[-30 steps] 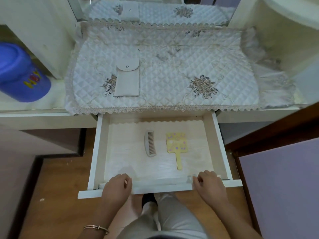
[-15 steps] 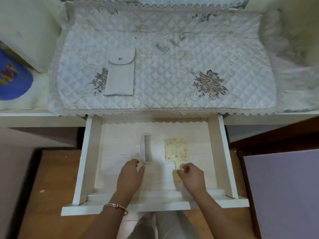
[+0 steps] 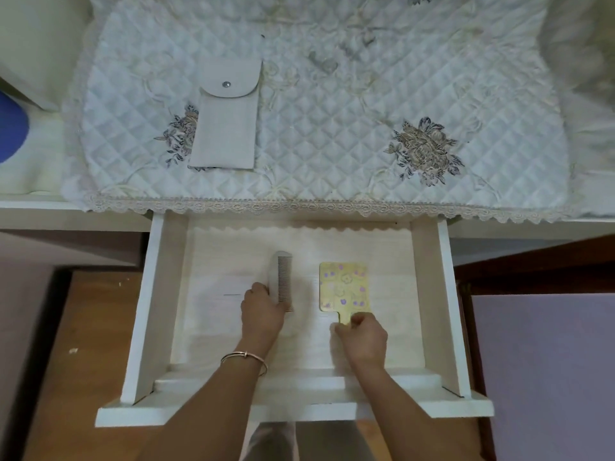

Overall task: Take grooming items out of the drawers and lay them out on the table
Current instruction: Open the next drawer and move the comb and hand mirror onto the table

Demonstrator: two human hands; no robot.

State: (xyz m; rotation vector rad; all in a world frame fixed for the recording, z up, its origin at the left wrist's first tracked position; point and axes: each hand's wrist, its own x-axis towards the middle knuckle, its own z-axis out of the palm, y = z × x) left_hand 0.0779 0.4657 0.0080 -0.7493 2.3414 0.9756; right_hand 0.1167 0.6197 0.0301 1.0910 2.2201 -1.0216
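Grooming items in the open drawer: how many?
2. The comb lies left of centre, the left hand at its near end; the yellow hand mirror lies right, its handle in the right hand. Nothing seems hidden.

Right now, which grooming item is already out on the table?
The grey snap-flap pouch, lying on the quilted cloth; the comb and yellow hand mirror are in the open drawer.

White dressing table (image 3: 50,207) under quilted lace-edged cover (image 3: 332,104), brown wooden floor (image 3: 86,344) below it, lilac panel (image 3: 545,371) to its right
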